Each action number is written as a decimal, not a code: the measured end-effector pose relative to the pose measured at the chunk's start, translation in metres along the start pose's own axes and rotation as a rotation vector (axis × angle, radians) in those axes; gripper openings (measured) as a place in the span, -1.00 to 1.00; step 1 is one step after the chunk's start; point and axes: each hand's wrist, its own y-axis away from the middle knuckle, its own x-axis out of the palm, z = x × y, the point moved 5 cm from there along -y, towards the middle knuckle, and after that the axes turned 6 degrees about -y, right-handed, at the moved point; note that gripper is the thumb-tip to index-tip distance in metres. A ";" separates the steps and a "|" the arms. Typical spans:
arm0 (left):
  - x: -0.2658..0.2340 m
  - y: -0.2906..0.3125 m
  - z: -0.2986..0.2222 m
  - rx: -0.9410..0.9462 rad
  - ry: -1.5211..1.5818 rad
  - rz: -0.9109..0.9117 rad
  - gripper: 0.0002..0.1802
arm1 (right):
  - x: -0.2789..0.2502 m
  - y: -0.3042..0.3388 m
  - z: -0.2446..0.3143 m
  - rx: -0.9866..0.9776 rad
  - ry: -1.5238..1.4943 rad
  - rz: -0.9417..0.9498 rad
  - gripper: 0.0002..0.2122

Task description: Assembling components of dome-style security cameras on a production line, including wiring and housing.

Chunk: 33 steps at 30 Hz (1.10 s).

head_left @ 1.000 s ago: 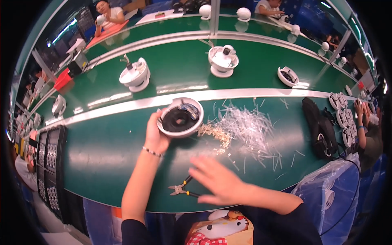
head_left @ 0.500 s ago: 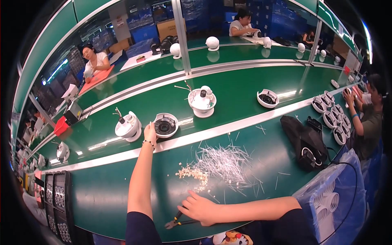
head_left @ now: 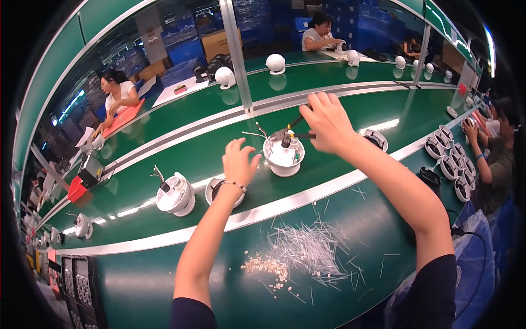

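Note:
My right hand grips a pair of cutting pliers with dark, yellow-marked handles. The jaws are over the open top of a white dome-camera housing, among its black and white inner parts and loose wires. Left of that housing, my left hand hovers with fingers apart and nothing between them. Below my left wrist a white ring with a black inside is partly hidden by the arm. Another white housing, wires sticking up, stands farther left.
Clear cut-off strips and small cream-coloured pieces lie on the near table. Another white ring sits beyond my right forearm. Several white rings are grouped at right beside a co-worker. A black tray stands at left.
My right hand has picked up the pliers from the near table and carried them up to the middle housing. My left hand has let go of the black-centred ring and moved toward that housing.

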 end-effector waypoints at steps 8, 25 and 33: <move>0.061 -0.021 -0.003 -0.115 0.169 0.101 -0.89 | 0.080 -0.033 -0.003 -0.258 0.386 0.244 -0.73; 0.090 -0.035 -0.037 -0.081 0.251 0.069 -0.95 | 0.103 -0.012 -0.030 -0.169 0.491 0.370 -0.61; 0.102 -0.046 -0.053 -0.049 0.279 0.070 -0.94 | 0.094 -0.007 -0.052 -0.139 0.486 0.374 -0.63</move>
